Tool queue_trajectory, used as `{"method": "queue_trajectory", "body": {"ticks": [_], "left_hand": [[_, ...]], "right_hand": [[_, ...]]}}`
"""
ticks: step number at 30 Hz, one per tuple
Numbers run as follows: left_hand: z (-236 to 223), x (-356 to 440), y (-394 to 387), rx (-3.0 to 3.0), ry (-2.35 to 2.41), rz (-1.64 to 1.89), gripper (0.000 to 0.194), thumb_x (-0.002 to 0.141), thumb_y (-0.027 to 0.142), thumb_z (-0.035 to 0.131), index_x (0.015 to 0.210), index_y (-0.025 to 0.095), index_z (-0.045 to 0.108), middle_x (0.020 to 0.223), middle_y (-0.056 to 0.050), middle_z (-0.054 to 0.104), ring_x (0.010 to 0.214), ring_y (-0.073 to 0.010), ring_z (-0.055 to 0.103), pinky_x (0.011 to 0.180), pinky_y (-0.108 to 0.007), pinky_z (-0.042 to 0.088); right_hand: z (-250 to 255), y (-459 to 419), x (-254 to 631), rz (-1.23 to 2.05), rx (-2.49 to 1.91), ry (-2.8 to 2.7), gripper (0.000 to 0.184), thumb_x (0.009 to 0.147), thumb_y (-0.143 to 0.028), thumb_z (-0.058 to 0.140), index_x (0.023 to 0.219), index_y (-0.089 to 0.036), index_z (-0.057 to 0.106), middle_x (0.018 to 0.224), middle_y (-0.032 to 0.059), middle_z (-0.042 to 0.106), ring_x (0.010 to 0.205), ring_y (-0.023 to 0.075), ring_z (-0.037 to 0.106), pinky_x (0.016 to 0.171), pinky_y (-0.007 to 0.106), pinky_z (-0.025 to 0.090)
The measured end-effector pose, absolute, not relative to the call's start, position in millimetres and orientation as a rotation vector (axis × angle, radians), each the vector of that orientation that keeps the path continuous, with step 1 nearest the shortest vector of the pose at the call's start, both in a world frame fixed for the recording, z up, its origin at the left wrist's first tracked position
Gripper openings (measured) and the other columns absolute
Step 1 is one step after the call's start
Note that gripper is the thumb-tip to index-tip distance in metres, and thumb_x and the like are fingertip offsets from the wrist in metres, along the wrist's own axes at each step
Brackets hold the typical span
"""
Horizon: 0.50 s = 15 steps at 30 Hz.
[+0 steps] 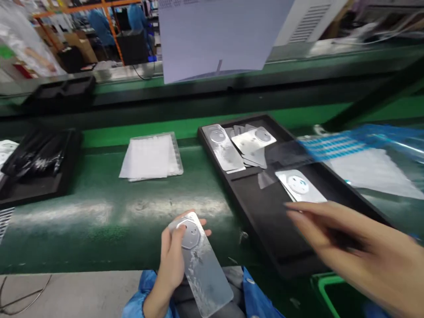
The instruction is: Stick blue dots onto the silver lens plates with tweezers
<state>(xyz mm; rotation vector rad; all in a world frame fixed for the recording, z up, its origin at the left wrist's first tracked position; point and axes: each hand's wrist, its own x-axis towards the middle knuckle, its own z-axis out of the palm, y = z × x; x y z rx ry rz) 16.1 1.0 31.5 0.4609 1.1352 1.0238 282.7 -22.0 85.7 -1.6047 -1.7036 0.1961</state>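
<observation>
My left hand (172, 260) grips a long silver metal plate (202, 265) with a round raised disc near its top, held over my lap at the table's near edge. My right hand (351, 247), smeared by motion, reaches over the near right part of a black tray (265, 221), fingers stretched out toward a single silver plate (300, 185) lying in it. A thin clear film (285, 154) seems to float just beyond the fingertips; whether the hand holds it I cannot tell. More silver plates (241, 143) lie piled at the tray's far end.
A stack of clear film sheets (150, 157) lies on the green belt (99, 212). Black trays (36, 163) sit at the left. A blue-striped plastic bag (361, 150) lies right of the tray. A white sheet (218, 35) hangs ahead. People in blue work far behind.
</observation>
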Motion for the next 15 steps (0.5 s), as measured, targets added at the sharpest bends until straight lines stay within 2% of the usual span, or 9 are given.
{"method": "queue_trajectory", "body": {"ticks": [2, 3, 7, 12, 15], "left_hand": [[32.0, 18.5, -2.3, 0.411, 1.133, 1.067, 0.038, 0.09, 0.042, 0.065, 0.118, 0.018, 0.073, 0.099, -0.012, 0.084, 0.088, -0.0326, 0.082, 0.068, -0.038, 0.064], [32.3, 19.3, -3.7, 0.388, 1.13, 1.078, 0.041, 0.088, 0.042, 0.068, 0.119, 0.015, 0.071, 0.099, -0.013, 0.084, 0.087, -0.0328, 0.082, 0.068, -0.038, 0.064], [32.3, 20.1, -5.6, 0.365, 1.101, 1.087, 0.055, 0.081, 0.05, 0.076, 0.12, 0.012, 0.069, 0.099, -0.014, 0.084, 0.088, -0.0345, 0.082, 0.067, -0.037, 0.062], [30.6, 20.5, -4.2, 0.346, 1.083, 1.084, 0.054, 0.08, 0.053, 0.078, 0.117, 0.014, 0.071, 0.097, -0.012, 0.084, 0.089, -0.0319, 0.082, 0.074, -0.036, 0.062], [28.9, 21.2, -4.4, 0.329, 1.093, 1.08, 0.055, 0.079, 0.053, 0.079, 0.117, 0.014, 0.07, 0.097, -0.01, 0.084, 0.088, -0.0293, 0.082, 0.073, -0.033, 0.061]], "right_hand": [[94.3, 31.3, 243.9, 0.29, -1.251, -2.004, 0.011, 0.097, -0.024, 0.065, 0.101, -0.028, 0.075, 0.08, 0.0021, 0.074, 0.056, 0.0143, 0.062, 0.05, 0.029, 0.048], [95.9, 56.6, 228.1, 0.329, -1.175, -2.104, 0.013, 0.097, -0.021, 0.063, 0.1, -0.025, 0.075, 0.085, 0.0031, 0.075, 0.065, 0.0157, 0.068, 0.057, 0.028, 0.052], [91.6, 141.5, 183.6, 0.407, -1.338, -2.399, 0.02, 0.088, -0.011, 0.065, 0.098, -0.02, 0.079, 0.095, 0.0049, 0.079, 0.085, 0.0216, 0.075, 0.075, 0.03, 0.056], [87.4, 208.6, 135.3, 0.348, -1.46, -2.446, 0.02, 0.095, -0.015, 0.065, 0.107, -0.019, 0.08, 0.11, 0.0093, 0.08, 0.104, 0.0269, 0.074, 0.087, 0.033, 0.056], [85.7, 231.6, 110.8, 0.327, -1.55, -2.475, 0.015, 0.101, -0.024, 0.066, 0.11, -0.017, 0.076, 0.115, 0.0093, 0.077, 0.107, 0.0254, 0.072, 0.092, 0.039, 0.057]]}}
